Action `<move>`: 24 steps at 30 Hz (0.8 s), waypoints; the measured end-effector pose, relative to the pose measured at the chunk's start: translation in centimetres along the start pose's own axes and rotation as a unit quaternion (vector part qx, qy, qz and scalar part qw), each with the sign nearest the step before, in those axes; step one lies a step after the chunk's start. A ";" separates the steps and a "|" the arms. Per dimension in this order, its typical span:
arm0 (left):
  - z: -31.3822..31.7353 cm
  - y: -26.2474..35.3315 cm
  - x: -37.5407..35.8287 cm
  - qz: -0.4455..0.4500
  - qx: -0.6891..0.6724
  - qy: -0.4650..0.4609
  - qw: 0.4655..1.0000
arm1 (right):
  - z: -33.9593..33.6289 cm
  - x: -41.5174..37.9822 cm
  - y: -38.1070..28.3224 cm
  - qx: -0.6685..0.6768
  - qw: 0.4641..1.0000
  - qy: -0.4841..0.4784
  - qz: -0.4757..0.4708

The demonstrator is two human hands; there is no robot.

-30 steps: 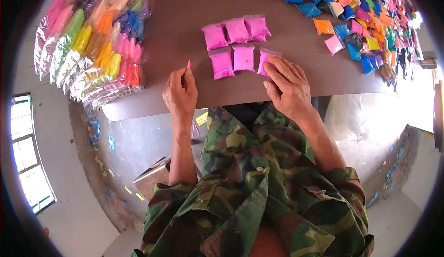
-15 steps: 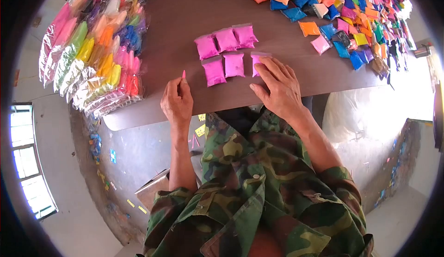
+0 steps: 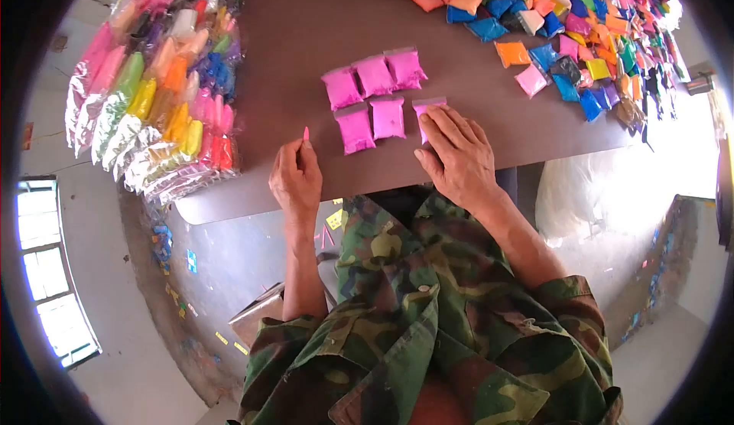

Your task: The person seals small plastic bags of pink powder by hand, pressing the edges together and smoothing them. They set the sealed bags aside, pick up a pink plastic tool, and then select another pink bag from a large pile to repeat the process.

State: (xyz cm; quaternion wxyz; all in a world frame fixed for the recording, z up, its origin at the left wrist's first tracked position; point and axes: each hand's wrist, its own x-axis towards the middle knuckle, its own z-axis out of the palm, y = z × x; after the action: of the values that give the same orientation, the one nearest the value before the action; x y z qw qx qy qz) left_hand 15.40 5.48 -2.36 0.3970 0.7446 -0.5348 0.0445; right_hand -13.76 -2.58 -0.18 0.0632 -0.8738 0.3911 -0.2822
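Several pink packets lie in two rows on the brown table (image 3: 290,12): three in the back row, with a middle one (image 3: 374,76), and three in the front row. My right hand (image 3: 461,149) rests its fingers on the front row's right packet (image 3: 423,108), partly covering it; the fingers are stretched out and it grips nothing. Left of the packets, near the table's front edge, my left hand (image 3: 296,176) is closed in a pinch round a small pink stick (image 3: 306,133), whose tip points up. The stick's lower part is hidden by the fingers.
Clear bags of colourful packets (image 3: 164,92) are stacked at the table's left. A large heap of small colourful packets (image 3: 566,35) covers the back right. Below the table's right edge stands a translucent plastic bag (image 3: 569,195). A brown box (image 3: 258,314) is on the floor.
The view has shifted slightly, so the table and packets sit a little lower. Both hands keep nearly the same place relative to the packets, and the left still pinches the pink stick.
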 end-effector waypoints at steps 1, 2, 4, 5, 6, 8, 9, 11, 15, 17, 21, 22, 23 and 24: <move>0.0 -0.1 0.0 0.004 -0.006 0.002 1.000 | 0.2 0.0 0.1 -0.003 1.000 0.019 -0.003; 0.0 -0.2 0.0 0.007 -0.012 0.003 1.000 | 0.3 0.1 0.2 -0.004 0.999 0.038 -0.005; 0.1 -0.5 0.0 0.013 -0.013 0.009 1.000 | -0.4 0.5 0.1 0.038 0.998 0.023 0.039; 0.0 -0.6 0.1 0.011 -0.014 0.009 1.000 | -0.6 0.5 0.1 0.059 0.996 0.013 0.064; 0.0 -0.6 0.0 0.008 -0.016 0.007 1.000 | -0.3 0.6 0.4 0.045 0.996 0.056 0.049; -0.1 -0.5 -0.2 -0.001 -0.024 0.008 1.000 | -0.3 0.5 0.9 0.141 0.982 0.096 0.085; -0.2 -0.4 -0.2 -0.006 -0.030 0.011 0.999 | -0.5 0.3 1.1 0.187 0.970 0.116 0.103; -0.2 -0.4 -0.1 -0.011 -0.037 0.018 0.999 | -1.5 0.1 1.3 0.308 0.924 0.135 0.183; 0.0 -0.6 -0.1 -0.016 -0.034 0.015 0.999 | -2.7 -1.1 1.6 0.400 0.850 0.115 0.324; 0.0 -0.6 -0.1 -0.017 -0.034 0.017 0.999 | -2.2 -2.3 3.2 0.319 0.881 0.082 0.340; 0.2 -1.0 -0.1 -0.016 -0.023 0.016 0.999 | -2.4 -3.3 3.6 0.140 0.937 0.143 0.286; 0.2 -1.0 -0.1 -0.018 -0.015 0.012 1.000 | -3.1 -3.4 3.3 0.117 0.938 0.126 0.301; 0.2 -1.0 -0.1 -0.016 -0.017 0.015 1.000 | -3.7 -3.6 3.1 0.095 0.938 0.109 0.315; 0.3 -1.0 0.0 -0.014 -0.019 0.018 1.000 | -4.0 -4.0 3.0 0.064 0.945 0.115 0.300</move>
State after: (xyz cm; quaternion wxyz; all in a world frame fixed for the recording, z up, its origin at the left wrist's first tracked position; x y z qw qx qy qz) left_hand 16.13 5.44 -3.16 0.4214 0.7432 -0.5180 0.0422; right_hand -19.99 -1.32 0.38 0.1559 -0.6716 0.6210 -0.3728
